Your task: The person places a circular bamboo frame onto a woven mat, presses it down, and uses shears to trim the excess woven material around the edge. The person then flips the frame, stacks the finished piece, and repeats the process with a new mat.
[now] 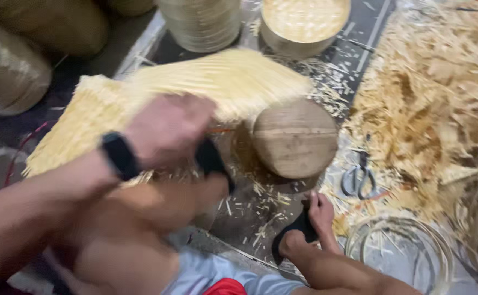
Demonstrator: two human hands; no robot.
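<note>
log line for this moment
left hand: on fanned pale bamboo strips | right hand: holding black handle | round wooden block: between

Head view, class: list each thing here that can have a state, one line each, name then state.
Left hand: closed, its grip on a dark handle, blurred.
Right hand: closed on a dark object, resting low.
Wooden block: upright, round top bare.
Bamboo strips: bundled, lying fanned across the floor.
Scissors: lying flat, blades shut.
Round container: open, holding shavings.
Bamboo hoops: coiled, lying flat.
</note>
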